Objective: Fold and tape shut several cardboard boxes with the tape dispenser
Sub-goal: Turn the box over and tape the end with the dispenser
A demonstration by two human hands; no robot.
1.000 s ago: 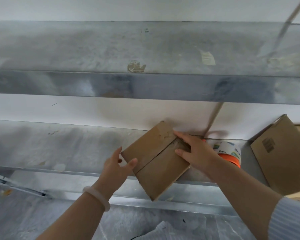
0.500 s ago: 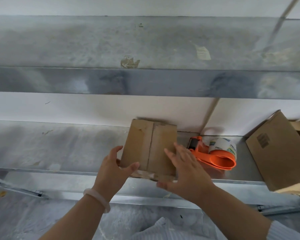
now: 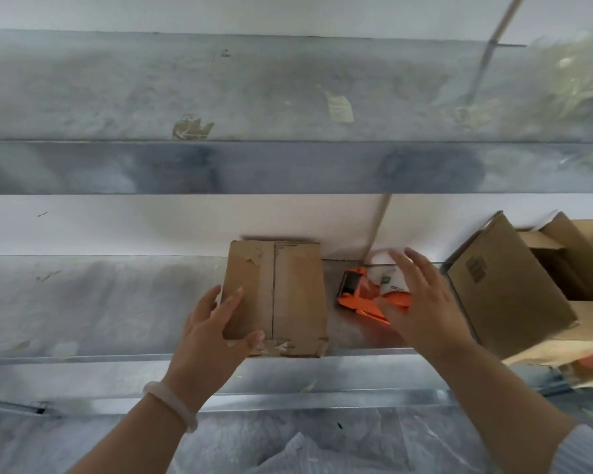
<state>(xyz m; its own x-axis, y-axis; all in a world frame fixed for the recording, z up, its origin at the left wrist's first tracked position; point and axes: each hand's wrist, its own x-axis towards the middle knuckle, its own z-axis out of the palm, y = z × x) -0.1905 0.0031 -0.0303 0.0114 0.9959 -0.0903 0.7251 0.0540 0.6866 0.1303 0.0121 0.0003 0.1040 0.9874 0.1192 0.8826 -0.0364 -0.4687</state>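
My left grip clamps the near-left corner of the small cardboard box, thumb on its front face and fingers on top. My right grip is spread wide and holds nothing, above the orange tape dispenser; through the blur it may be touching the roll. The box sits at the shelf's front edge, with the dispenser just beside it on the right. I cannot read the roll's label or the dark mark on the larger box.
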